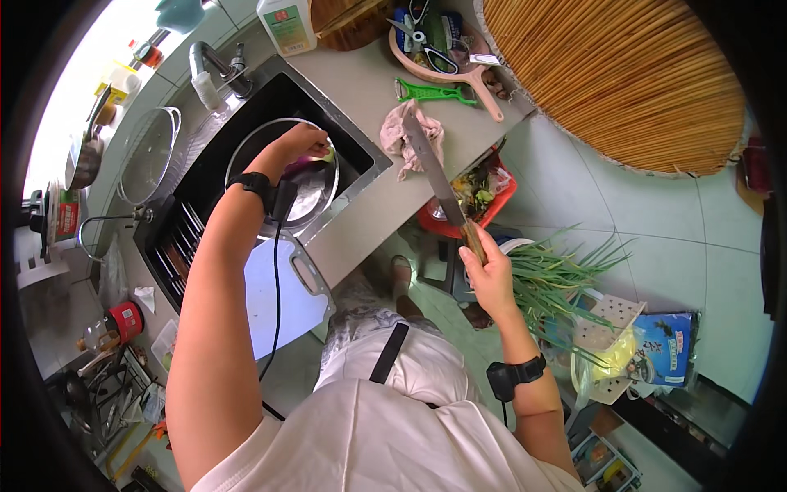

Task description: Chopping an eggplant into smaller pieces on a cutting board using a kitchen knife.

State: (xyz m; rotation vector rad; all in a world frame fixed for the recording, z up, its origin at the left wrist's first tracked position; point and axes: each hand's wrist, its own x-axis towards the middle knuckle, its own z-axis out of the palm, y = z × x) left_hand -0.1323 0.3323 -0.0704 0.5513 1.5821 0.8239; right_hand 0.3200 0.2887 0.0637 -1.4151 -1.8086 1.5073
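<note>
My left hand (309, 143) is over a round metal basin (336, 184) in the black sink (363, 157), its fingers closed on a purple and pale green vegetable (324, 157), partly hidden by the hand. A knife (433, 169) with a long blade and a wooden handle is in my right hand (494, 273), out over the counter's front edge. Its blade tip overlaps a crumpled pink cloth (395, 130) on the counter. A pale cutting board (280, 301) with a grey handle lies below the basin in the view.
A green peeler (436, 92) and a pink colander (430, 75) holding scissors (419, 38) are on the counter. The faucet (215, 67) stands behind the sink. A red bin (492, 209) of scraps, green onions (553, 270) and a large woven round tray (621, 80) are to the right.
</note>
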